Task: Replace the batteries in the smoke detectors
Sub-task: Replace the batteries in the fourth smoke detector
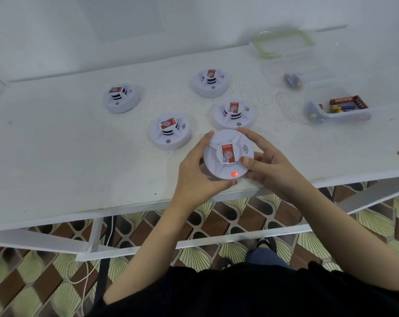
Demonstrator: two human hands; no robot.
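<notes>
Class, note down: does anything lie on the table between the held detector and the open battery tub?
Nothing visible does: only bare table separates the held detector from the battery tub.

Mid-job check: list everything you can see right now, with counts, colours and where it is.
held detector: one, white with red label, red light lit, front edge of table
other detectors: four, white with red labels, on the table behind it
near tub: one, clear, right end of table
batteries: several, blue-yellow and a red pack, in the near tub; count unclear
far tub: one, clear, behind the near tub, a few batteries inside
lid: one, clear with green seal, back right
table: one, white
floor: brown and cream tiles, below
left hand: grips the held detector's left rim
right hand: grips its right side
</notes>
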